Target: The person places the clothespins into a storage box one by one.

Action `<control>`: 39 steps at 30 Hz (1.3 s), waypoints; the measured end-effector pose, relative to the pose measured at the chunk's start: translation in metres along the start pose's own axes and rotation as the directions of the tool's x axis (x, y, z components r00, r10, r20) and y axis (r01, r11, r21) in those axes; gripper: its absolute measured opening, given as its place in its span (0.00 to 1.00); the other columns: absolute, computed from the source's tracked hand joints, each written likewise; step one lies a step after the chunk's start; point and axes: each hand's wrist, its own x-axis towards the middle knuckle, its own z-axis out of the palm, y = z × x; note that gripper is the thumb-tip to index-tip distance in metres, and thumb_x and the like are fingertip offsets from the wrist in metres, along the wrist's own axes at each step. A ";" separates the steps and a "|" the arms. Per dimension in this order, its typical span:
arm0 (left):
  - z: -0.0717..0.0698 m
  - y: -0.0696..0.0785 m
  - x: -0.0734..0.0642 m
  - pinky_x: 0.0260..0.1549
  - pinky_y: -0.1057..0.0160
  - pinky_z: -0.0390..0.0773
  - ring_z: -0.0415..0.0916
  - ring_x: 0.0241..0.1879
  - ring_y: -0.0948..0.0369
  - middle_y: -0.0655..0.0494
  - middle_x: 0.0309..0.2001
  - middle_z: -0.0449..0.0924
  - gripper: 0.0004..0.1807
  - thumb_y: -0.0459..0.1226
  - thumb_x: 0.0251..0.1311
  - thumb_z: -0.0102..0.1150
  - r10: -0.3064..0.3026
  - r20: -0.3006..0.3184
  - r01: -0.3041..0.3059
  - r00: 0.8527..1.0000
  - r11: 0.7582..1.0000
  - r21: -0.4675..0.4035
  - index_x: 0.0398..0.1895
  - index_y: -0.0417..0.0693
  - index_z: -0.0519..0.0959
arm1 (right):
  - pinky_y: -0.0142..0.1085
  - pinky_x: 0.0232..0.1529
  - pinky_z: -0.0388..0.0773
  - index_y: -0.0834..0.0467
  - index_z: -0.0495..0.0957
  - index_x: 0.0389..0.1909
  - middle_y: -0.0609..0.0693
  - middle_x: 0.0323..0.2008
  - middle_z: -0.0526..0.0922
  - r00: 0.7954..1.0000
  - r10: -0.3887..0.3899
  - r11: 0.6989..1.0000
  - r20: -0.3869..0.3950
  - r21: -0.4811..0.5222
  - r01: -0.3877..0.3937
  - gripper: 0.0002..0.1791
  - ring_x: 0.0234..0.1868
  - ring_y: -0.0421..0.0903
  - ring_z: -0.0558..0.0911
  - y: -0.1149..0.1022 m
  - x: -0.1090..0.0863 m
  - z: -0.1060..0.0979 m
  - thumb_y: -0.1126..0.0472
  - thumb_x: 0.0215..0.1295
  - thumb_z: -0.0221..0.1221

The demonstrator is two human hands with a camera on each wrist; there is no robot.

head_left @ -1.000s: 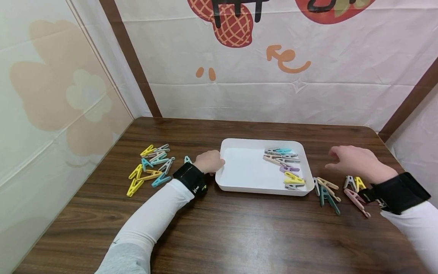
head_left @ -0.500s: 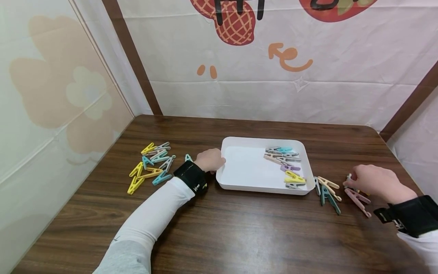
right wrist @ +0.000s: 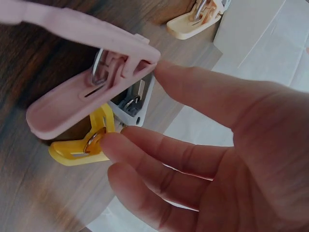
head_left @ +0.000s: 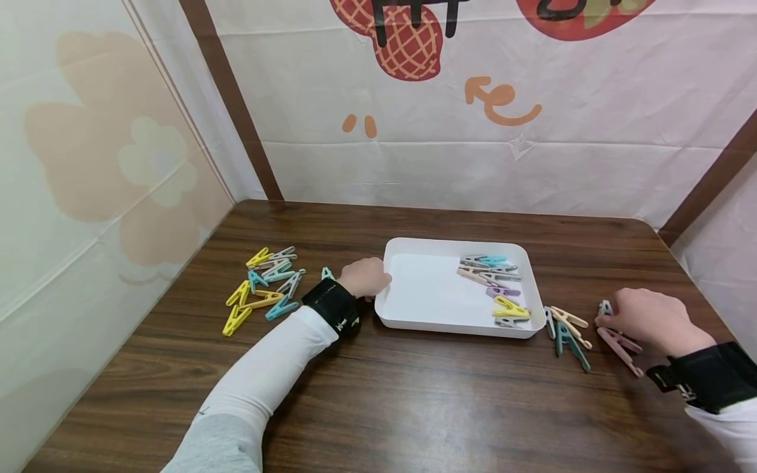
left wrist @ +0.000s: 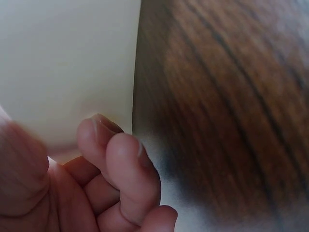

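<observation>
At the left end of the white tray (head_left: 414, 289), my left hand (head_left: 363, 277) grips the rim. Its curled fingers (left wrist: 130, 169) show under the tray wall in the left wrist view. On the right, my right hand (head_left: 656, 318) reaches over a small group of clothespins. Its thumb tip meets the end of a pink clothespin (right wrist: 72, 104), while the fingertips lie at a yellow clothespin (right wrist: 79, 150). Between thumb and fingers sits a grey clothespin (right wrist: 137, 101). The head view shows the pink clothespin beside the hand, with the yellow one hidden beneath it.
Several clothespins lie along the tray's right side, including a yellow one (head_left: 510, 309). Just right of the tray are a beige clothespin (head_left: 569, 318) and a dark green one (head_left: 570, 347). A mixed pile with a blue clothespin (head_left: 282, 307) lies on the left of the table (head_left: 414, 407).
My right hand has moved right and toward me, down onto the group with the pink clothespin, and has nearly stopped there. The left hand has stayed at the tray rim.
</observation>
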 end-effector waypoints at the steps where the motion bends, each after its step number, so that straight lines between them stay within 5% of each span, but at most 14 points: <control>1: 0.000 0.000 0.000 0.23 0.60 0.70 0.77 0.18 0.59 0.52 0.18 0.79 0.16 0.41 0.71 0.44 0.001 0.001 -0.001 1.000 1.000 0.000 0.31 0.43 0.77 | 0.36 0.19 0.55 0.50 0.65 0.11 0.42 0.12 0.62 1.000 0.004 1.000 0.004 0.003 -0.004 0.23 0.16 0.42 0.63 0.000 0.000 0.000 0.50 0.61 0.62; 27: -0.001 0.004 -0.003 0.23 0.61 0.70 0.77 0.18 0.59 0.52 0.20 0.78 0.15 0.41 0.71 0.44 -0.024 0.008 0.024 1.000 1.000 -0.002 0.32 0.42 0.78 | 0.38 0.21 0.60 0.56 0.72 0.21 0.46 0.17 0.68 1.000 -0.018 0.999 0.023 0.046 0.017 0.12 0.19 0.44 0.69 -0.004 0.011 0.002 0.58 0.56 0.65; 39: 0.000 0.003 -0.003 0.23 0.60 0.69 0.76 0.18 0.59 0.52 0.18 0.78 0.15 0.41 0.70 0.44 -0.022 0.000 0.022 1.000 1.000 0.010 0.31 0.43 0.77 | 0.38 0.20 0.62 0.59 0.77 0.27 0.46 0.19 0.71 0.999 -0.042 0.998 -0.030 0.055 0.044 0.09 0.20 0.44 0.69 -0.005 0.014 -0.007 0.58 0.57 0.65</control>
